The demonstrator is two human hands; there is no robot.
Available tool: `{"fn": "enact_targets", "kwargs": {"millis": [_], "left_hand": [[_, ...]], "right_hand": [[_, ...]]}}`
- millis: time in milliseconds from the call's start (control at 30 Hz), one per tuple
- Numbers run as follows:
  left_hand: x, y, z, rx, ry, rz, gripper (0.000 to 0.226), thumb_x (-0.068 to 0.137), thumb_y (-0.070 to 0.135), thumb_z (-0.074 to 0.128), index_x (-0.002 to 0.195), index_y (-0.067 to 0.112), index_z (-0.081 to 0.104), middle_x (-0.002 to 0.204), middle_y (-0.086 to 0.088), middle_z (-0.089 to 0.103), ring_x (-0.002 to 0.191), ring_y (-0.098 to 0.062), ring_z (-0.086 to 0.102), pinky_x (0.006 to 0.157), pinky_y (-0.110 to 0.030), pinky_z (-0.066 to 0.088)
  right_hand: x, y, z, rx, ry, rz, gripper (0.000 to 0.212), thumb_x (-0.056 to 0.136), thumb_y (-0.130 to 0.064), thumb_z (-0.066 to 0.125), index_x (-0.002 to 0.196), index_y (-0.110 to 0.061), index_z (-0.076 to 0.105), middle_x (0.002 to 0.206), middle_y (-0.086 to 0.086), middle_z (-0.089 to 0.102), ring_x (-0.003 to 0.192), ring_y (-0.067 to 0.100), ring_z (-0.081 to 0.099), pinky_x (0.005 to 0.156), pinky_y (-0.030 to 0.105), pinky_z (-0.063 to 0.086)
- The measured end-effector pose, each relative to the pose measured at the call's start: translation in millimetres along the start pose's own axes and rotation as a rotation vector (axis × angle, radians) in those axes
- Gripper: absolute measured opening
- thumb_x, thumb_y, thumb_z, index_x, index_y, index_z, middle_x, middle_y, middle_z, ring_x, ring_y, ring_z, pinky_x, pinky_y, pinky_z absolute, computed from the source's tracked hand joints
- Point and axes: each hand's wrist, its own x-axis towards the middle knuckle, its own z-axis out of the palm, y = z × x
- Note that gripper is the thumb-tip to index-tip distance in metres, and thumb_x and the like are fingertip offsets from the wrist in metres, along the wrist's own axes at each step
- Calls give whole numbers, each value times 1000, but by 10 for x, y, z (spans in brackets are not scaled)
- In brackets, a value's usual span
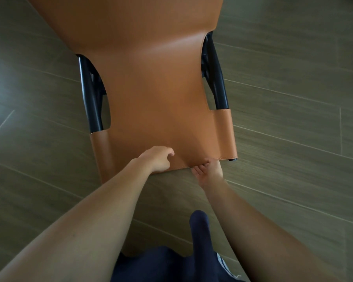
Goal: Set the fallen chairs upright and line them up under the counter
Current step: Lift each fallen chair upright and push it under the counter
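A tan leather chair with a black metal frame lies on its back on the wooden floor, its backrest top edge nearest me. My left hand rests on top of the backrest near that edge, thumb on the leather, the fingers hidden under the edge. My right hand is palm up at the same edge, its fingers curled under and pinching the leather rim. The two hands sit close together near the middle of the edge. The seat runs out of view at the top.
Grey-brown wooden floorboards surround the chair on all sides. My dark-socked foot and dark shorts show at the bottom, just behind the backrest. No counter or other chair is in view.
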Motion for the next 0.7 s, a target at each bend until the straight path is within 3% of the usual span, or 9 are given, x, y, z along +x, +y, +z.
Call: {"fn": "enact_targets", "kwargs": {"millis": [67, 200, 267, 333, 400, 467, 533, 600, 700], "left_hand": [[-7, -72, 6, 41, 21, -8, 56, 92, 8, 45, 144, 29, 41, 150, -1, 41, 132, -24, 44, 104, -37, 40], [-34, -189, 0, 122, 83, 63, 61, 93, 8, 49, 149, 24, 32, 155, 0, 33, 142, -19, 31, 111, -39, 33], [-67, -221, 17, 133, 131, 105, 61, 94, 12, 52, 150, 22, 29, 156, 0, 31, 145, -18, 26, 112, -40, 31], [-124, -243, 60, 158, 155, 122, 66, 93, 20, 57, 151, 21, 25, 159, 0, 23, 147, -18, 19, 112, -42, 29], [-201, -258, 142, 224, 115, 105, 78, 91, 30, 61, 154, 20, 15, 163, 0, 4, 150, -18, 5, 116, -49, 21], [-294, -280, 247, 284, 98, 77, 90, 90, 35, 64, 155, 20, 4, 162, 1, -14, 149, -19, -10, 117, -56, 14], [-398, -293, 320, 315, 151, 59, 96, 89, 31, 65, 154, 20, -5, 160, 0, -22, 148, -21, -18, 117, -60, 10], [-502, -287, 265, 341, 207, 53, 98, 88, 12, 65, 154, 20, -6, 160, -1, -22, 148, -23, -18, 116, -60, 12], [-679, -248, 37, 344, 220, 62, 107, 78, -7, 68, 154, 22, -2, 161, -2, -18, 149, -23, -13, 115, -59, 17]], "right_hand": [[-5, 10, 60, 53, -5, 19, 22, 95, -8, 46, 113, -2, 56, 134, 18, 55, 126, 32, 53, 104, 40, 44], [-40, -6, 163, 18, 42, 32, 35, 96, -10, 46, 130, -5, 52, 140, 16, 51, 127, 30, 51, 102, 42, 40], [-83, -20, 194, -32, 73, 29, 30, 96, -13, 47, 124, -8, 55, 130, 14, 57, 108, 27, 60, 89, 42, 45], [-133, -33, 230, -69, 92, 25, 19, 97, -14, 46, 113, -11, 56, 101, 10, 61, 78, 22, 57, 68, 37, 47], [-189, -47, 278, -96, 118, 33, 10, 98, -14, 44, 99, -11, 54, 85, 8, 54, 67, 20, 50, 57, 34, 41], [-261, -44, 325, -135, 132, 57, 13, 99, -14, 42, 90, -13, 51, 83, 8, 54, 63, 20, 48, 55, 34, 40], [-376, -50, 358, -129, 128, 74, 12, 99, -14, 42, 102, -12, 54, 87, 9, 55, 67, 22, 53, 55, 35, 41], [-541, -78, 402, -93, 127, 101, 18, 100, -13, 42, 113, -11, 54, 91, 10, 57, 75, 24, 58, 57, 37, 44], [-841, -163, 510, -88, 138, 117, 11, 101, -13, 43, 104, -9, 53, 90, 10, 58, 93, 25, 62, 71, 40, 48]]}}
